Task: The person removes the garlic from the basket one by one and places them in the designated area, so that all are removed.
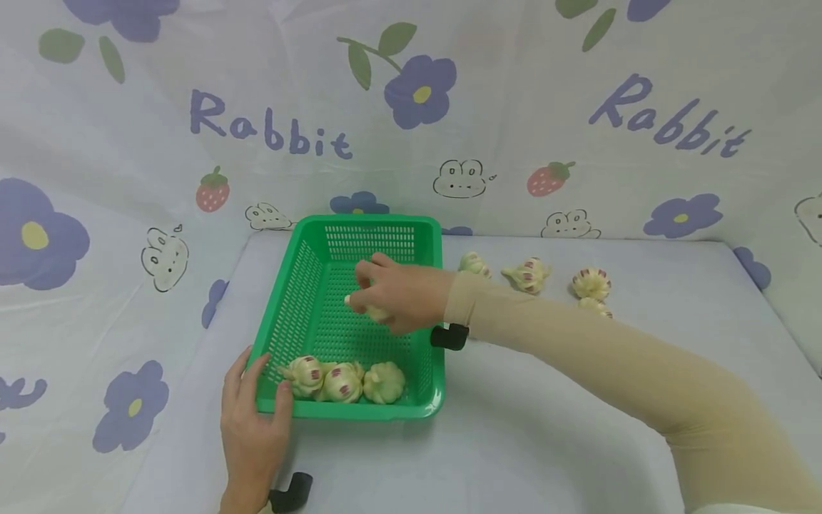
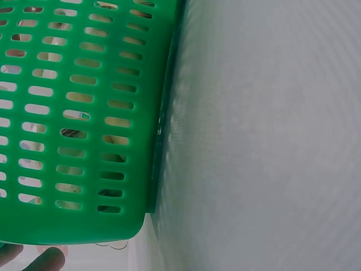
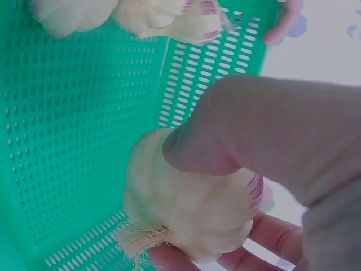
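My right hand (image 1: 404, 294) is over the inside of a green plastic basket (image 1: 439, 371). It grips a garlic bulb (image 3: 186, 197), thumb on one side and fingers round the other; the bulb's roots show in the right wrist view. My left hand (image 1: 255, 421) rests on the basket's near left corner, with the thumb over the front rim and fingers along the left side. Along the basket's near wall lie a garlic bulb (image 1: 307, 375) with purple marks, a second bulb (image 1: 343, 383) beside it, and a paler bulb (image 1: 384, 383).
Right of the basket, several more bulbs lie on the white tabletop (image 1: 533, 421): one garlic bulb (image 1: 474, 264) near the basket, another garlic bulb (image 1: 529, 275), and a pair farther right, including a garlic bulb (image 1: 591, 283). A patterned cloth (image 1: 501, 107) hangs behind.
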`<state>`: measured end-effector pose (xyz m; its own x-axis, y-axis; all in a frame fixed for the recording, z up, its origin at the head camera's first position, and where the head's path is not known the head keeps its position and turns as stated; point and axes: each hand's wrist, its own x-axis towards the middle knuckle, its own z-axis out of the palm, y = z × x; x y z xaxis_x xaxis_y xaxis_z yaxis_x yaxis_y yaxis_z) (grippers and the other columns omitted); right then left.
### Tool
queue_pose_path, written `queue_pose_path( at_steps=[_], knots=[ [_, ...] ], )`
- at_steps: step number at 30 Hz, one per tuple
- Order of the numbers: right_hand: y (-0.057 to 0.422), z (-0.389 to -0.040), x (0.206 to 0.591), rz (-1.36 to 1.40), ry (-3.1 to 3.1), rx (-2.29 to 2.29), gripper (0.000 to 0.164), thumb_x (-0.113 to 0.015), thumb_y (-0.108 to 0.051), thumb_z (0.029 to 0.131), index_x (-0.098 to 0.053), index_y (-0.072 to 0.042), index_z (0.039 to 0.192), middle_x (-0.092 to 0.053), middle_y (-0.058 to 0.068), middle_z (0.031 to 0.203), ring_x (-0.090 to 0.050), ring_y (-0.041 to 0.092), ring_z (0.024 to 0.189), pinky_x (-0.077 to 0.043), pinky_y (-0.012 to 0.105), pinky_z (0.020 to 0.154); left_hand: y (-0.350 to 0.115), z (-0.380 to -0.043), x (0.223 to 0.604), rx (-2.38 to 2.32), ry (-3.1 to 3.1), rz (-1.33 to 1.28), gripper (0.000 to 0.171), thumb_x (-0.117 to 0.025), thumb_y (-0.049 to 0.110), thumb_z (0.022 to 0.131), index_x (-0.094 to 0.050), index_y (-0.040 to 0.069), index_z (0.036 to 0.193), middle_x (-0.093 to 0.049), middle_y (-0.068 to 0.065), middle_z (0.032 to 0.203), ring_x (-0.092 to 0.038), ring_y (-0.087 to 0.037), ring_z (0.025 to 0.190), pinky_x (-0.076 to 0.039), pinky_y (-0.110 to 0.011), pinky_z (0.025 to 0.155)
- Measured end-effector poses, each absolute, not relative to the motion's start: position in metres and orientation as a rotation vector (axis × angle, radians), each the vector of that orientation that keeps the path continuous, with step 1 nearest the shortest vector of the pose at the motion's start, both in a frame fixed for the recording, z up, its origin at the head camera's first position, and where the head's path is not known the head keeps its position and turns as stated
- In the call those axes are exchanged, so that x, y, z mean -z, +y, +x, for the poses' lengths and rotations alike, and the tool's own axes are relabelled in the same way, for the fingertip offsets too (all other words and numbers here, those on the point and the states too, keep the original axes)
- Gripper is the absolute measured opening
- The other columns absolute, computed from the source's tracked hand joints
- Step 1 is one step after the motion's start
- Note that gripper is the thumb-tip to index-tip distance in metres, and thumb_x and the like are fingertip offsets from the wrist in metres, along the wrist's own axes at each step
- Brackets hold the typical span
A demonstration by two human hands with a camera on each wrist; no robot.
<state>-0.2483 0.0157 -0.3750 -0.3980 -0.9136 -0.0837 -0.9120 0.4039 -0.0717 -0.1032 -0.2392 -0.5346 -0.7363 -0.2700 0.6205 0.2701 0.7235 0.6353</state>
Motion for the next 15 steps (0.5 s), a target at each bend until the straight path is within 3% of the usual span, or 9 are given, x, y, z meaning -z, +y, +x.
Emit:
queue_pose_path(
  at_steps=[9,15],
  knots=[
    [0.038,-0.241,0.372,-1.694,2.585,0.108,0.033,-0.072,-0.008,0.092,-0.066,-0.021,0.122,-0.053,0.009,0.127,-0.045,0.025,0.108,-0.050,0.033,0.086,-0.239,-0.103,0.536,0.969,-2.208,0.006,0.047,-0.073,0.009,0.090,-0.066,0.005,0.136,-0.055,-0.016,0.151,-0.053,-0.038,0.137,-0.044,-0.060,0.107],
    [0.064,-0.231,0.374,-1.723,2.635,0.222,0.036,-0.072,-0.003,0.087,-0.066,-0.019,0.119,-0.054,0.009,0.122,-0.045,0.025,0.105,-0.049,0.029,0.076,-0.239,-0.103,0.534,0.952,-2.210,-0.001,0.046,-0.073,0.009,0.090,-0.065,0.004,0.135,-0.055,-0.018,0.150,-0.053,-0.040,0.136,-0.045,-0.065,0.103]
  ],
)
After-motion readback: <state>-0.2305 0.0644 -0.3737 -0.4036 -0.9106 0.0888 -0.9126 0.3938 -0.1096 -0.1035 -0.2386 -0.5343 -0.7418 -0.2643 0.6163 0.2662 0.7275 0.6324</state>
